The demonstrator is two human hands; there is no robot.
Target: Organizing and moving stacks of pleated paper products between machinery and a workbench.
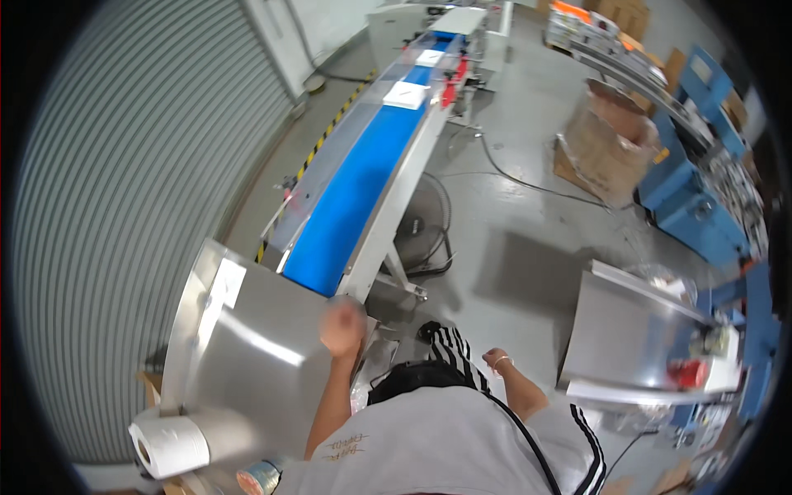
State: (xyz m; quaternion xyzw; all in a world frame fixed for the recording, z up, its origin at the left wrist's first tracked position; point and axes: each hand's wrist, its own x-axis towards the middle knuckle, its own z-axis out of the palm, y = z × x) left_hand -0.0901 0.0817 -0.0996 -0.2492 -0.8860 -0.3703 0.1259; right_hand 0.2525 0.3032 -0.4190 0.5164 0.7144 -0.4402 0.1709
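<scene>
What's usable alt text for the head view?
A person's left hand is by the near end of a blue conveyor belt, at the edge of a metal table; the right hand hangs over the floor. Two white flat items lie farther up the belt.

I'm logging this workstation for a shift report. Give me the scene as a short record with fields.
Left hand: by the table's edge, near the belt's end; blurred, grip unclear
Right hand: low, over the floor; bracelet at the wrist
Belt: blue, two white pieces toward its far end
Table: metal, with a white sheet toward its far left
Paper roll: white, at the table's near left
Floor: fan right of the belt; carton farther right
</scene>
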